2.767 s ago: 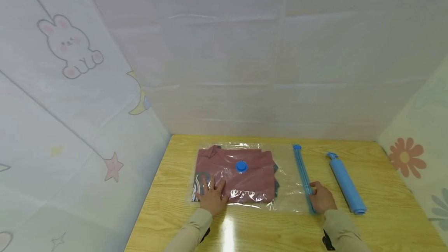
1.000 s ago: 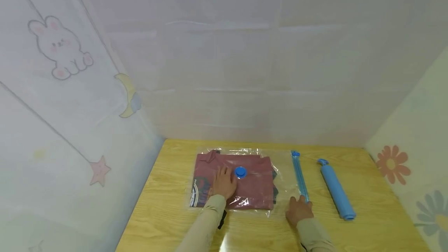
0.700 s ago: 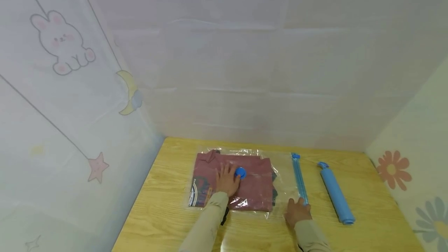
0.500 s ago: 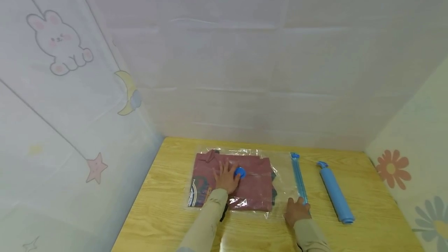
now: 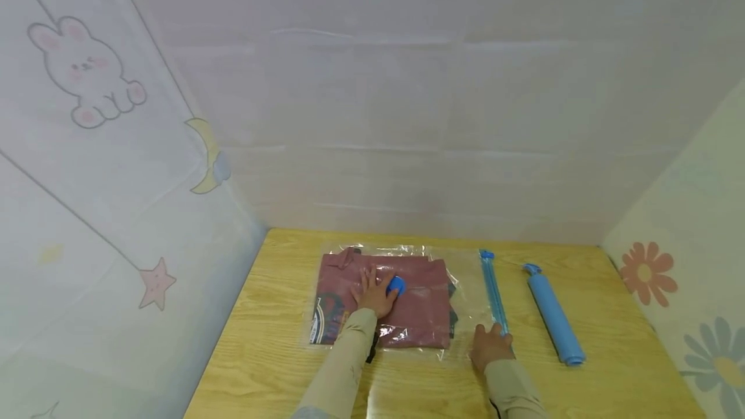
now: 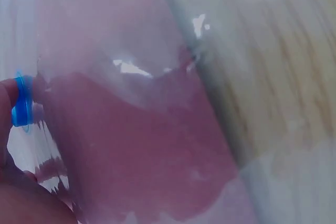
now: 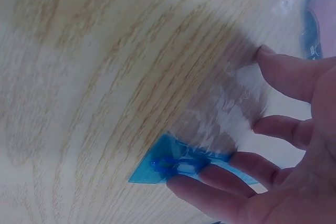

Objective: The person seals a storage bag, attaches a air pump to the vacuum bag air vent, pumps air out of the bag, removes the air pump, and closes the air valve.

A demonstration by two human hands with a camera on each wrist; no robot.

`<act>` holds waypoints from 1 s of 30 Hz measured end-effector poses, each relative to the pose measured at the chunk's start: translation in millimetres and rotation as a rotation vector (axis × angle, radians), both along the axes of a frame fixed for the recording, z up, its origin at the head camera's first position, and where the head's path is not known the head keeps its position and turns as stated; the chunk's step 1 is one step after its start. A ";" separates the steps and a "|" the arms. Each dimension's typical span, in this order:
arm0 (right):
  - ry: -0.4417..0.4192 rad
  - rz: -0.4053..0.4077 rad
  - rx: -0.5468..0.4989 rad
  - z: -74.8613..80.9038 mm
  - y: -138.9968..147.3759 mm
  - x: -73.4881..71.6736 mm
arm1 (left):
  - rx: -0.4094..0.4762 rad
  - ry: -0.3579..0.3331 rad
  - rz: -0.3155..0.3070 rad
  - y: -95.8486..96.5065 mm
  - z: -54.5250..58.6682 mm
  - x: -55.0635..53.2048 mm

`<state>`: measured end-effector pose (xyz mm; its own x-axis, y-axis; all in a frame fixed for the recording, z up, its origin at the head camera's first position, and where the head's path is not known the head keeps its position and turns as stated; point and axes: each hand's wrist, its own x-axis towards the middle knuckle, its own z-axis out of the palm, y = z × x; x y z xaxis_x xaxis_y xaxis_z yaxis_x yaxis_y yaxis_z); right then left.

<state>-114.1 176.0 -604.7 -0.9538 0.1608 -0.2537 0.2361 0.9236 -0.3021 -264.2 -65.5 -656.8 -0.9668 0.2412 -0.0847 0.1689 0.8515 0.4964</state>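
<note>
A clear vacuum storage bag [image 5: 465,290] lies flat on the table with a folded dark red garment [image 5: 421,319] inside. My left hand [image 5: 375,293] rests on the bag with fingers spread; its thumb touches the round blue valve [image 5: 398,285], which the left wrist view also shows beside the thumb. At the bag's near right corner, my right hand [image 5: 491,344] lies with relaxed, spread fingers. In the right wrist view, its fingertips touch the clear film and the blue zip strip [image 7: 181,163]. A blue slider [image 5: 486,254] sits at the strip's far end.
A blue hand pump [image 5: 555,319] lies to the right of the bag. The wooden table [image 5: 256,341] meets pale, printed wall coverings at the back and on both sides.
My left hand has moved from the bag's lower left area up to the valve. My right hand has slid from the zip strip to the near corner. Lately both hands stay nearly still.
</note>
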 end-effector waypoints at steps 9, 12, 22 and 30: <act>-0.006 -0.008 -0.014 0.9 -1.8 2.5 | 0.050 -0.023 0.023 1.8 15.6 7.0; -0.001 -0.008 -0.019 -0.4 -1.3 2.9 | 0.050 -0.040 0.037 2.9 16.2 7.2; -0.020 -0.004 -0.023 -2.5 -0.3 1.1 | 0.072 -0.007 0.062 4.7 18.1 6.5; -0.040 0.009 -0.014 -0.7 -2.8 2.7 | 0.028 0.021 0.073 6.0 19.7 8.3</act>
